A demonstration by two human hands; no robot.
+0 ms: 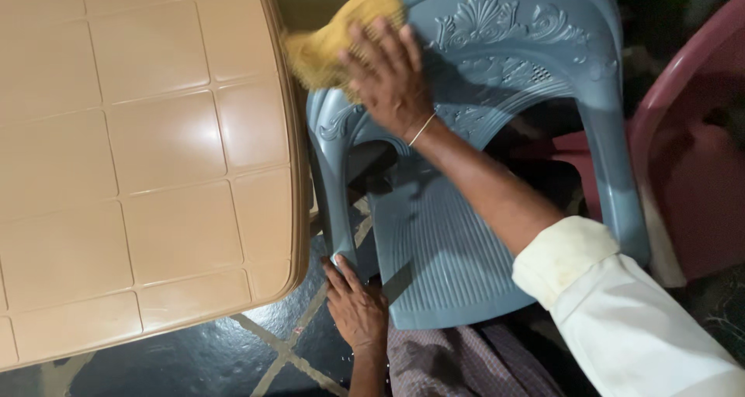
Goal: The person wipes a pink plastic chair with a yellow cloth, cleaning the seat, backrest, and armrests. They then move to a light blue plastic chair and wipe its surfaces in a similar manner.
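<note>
Pressing a yellow cloth (335, 44) flat against the carved backrest of a grey plastic chair (497, 94), the right hand (388, 75) has its fingers spread apart on top. The left hand (355, 308) grips the chair's front edge, fingers together, beside a beige table (140, 164).

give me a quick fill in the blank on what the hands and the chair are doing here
1. The right hand presses a ____ cloth against the chair's backrest.
2. The grey-blue plastic chair stands beside a ____ table.
3. The left hand grips the chair at its ____ edge.
4. Behind the grey-blue chair is a ____ chair.

Missing words: yellow; beige; front; red
</note>
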